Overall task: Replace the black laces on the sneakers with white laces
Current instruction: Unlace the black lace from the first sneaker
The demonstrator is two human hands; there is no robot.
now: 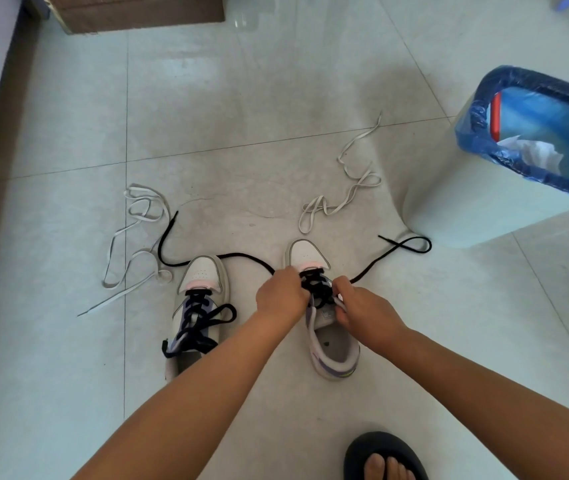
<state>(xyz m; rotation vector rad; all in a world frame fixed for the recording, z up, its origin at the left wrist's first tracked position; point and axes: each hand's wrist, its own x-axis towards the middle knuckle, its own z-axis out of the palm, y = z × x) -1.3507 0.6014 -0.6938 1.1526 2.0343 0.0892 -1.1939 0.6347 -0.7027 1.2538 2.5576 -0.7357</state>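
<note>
Head view showed our left hand (281,294) and right hand (359,308) curled on the right sneaker (328,327) beside the bin (484,202), pinching its limp black lace (314,289), which we judged light, best gripped near each eyelet.

Both bare forearms extend forward and converge. Left hand (281,294): back facing up, fingers curled down and gripping. Right hand (362,308): just beside the left, fingers curled inward in a pinch. One bare foot (388,465) shows at bottom edge.
</note>
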